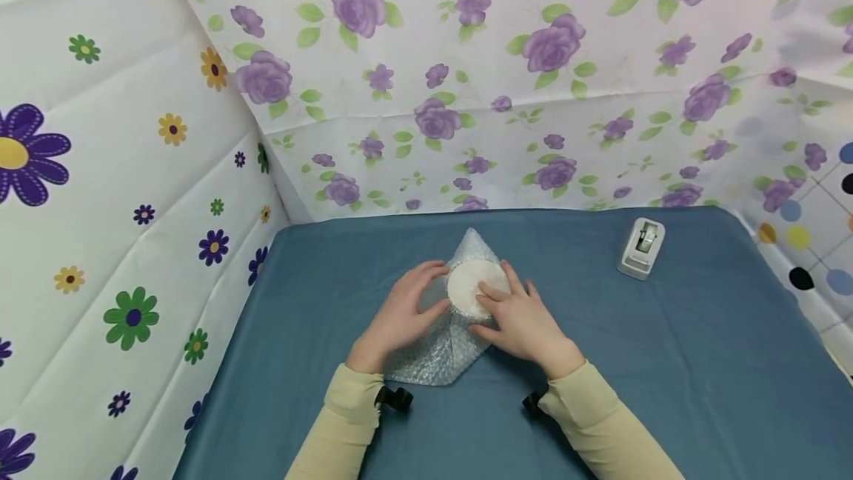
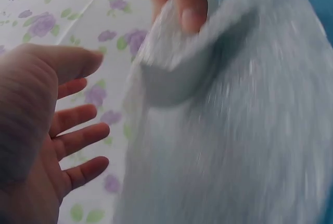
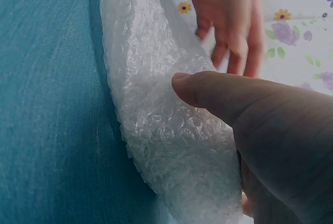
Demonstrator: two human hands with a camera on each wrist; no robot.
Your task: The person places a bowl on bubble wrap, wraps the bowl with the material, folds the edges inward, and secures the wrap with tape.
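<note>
A round white object [image 1: 466, 289] sits in a sheet of clear bubble wrap [image 1: 433, 358], its flat top facing up in the head view. The wrap curls around its side and spreads toward the front. My right hand [image 1: 526, 328] grips the wrapped object, index finger bent onto the white top and other fingers at the far side. In the right wrist view, my right thumb [image 3: 213, 91] lies along the bubble wrap [image 3: 161, 109]. My left hand [image 1: 400, 313] is at the left side, and the left wrist view shows its fingers [image 2: 83, 143] spread, apart from the wrap.
On the blue cloth-covered table [image 1: 706, 376], a small white tape dispenser [image 1: 642, 248] stands at the back right. A white sheet with purple flowers [image 1: 436, 121] hangs behind the table, and another flowered sheet [image 1: 133, 258] hangs on the left.
</note>
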